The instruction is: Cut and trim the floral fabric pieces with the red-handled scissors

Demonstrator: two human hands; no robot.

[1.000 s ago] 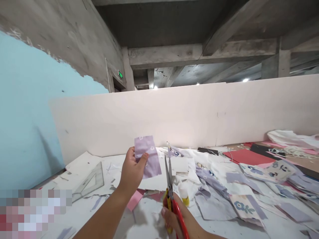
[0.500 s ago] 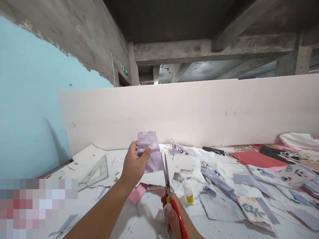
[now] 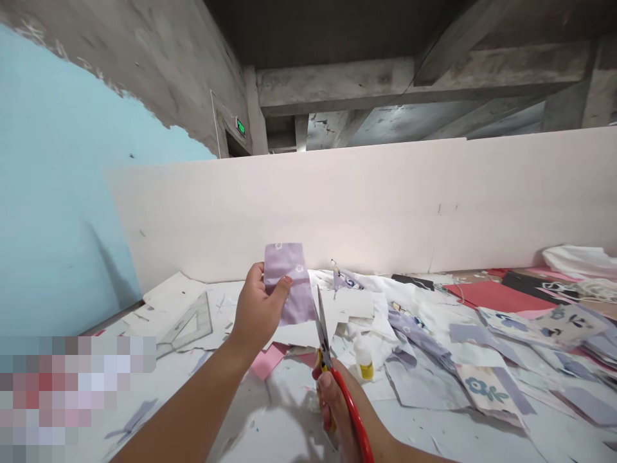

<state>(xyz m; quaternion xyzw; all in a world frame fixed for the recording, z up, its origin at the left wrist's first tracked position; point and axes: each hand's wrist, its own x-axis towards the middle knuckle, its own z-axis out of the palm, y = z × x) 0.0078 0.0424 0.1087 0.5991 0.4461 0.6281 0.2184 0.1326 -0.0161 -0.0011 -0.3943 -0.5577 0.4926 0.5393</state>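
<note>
Moved: scissors, red-and-yellow-handled, shifted from a clear gap to a place right beside the lower right edge of the purple cloth; blades drawn nearer together, contact uncertain. Bearing on the work, as judged: that edge now within the blades' reach. Left grip: pinching the purple cloth, thumb in front, piece raised above the counter. Right grip: wrapped round the scissors' handles. Adjacent: glue bottle, right of scissors; pink paper, lying below.
</note>
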